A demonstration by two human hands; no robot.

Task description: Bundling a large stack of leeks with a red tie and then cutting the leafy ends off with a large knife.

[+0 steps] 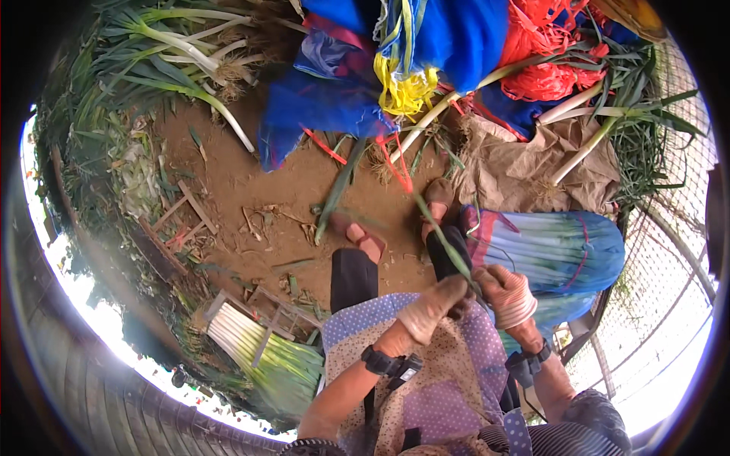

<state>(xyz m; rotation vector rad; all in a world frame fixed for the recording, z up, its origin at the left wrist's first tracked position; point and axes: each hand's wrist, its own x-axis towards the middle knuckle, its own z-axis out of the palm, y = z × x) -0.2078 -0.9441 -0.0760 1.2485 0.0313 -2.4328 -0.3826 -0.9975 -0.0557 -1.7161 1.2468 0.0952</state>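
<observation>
In front of my lap, a long thin green stalk [449, 249], which looks like a leek leaf, slants from between my feet up to my hands. My left hand [439, 304], in a pale, soiled half-glove, is closed around its near end. Pressed close beside it, my right hand [502, 290] is also closed at the stalk; a light wrap covers its palm and wrist. What lies inside the fingers is partly hidden. Right of my knees rests a big bundle of leeks [547, 251] wrapped in blue mesh.
Loose leeks [205, 57] are heaped far left. A wooden frame [274, 319] holds trimmed leeks [236, 334]. Ahead lie blue mesh bags [319, 106], yellow ties [407, 87] and red plastic strips [544, 45]. More leeks [585, 148] lie on brown paper [506, 171]; wire fencing [646, 304] stands right.
</observation>
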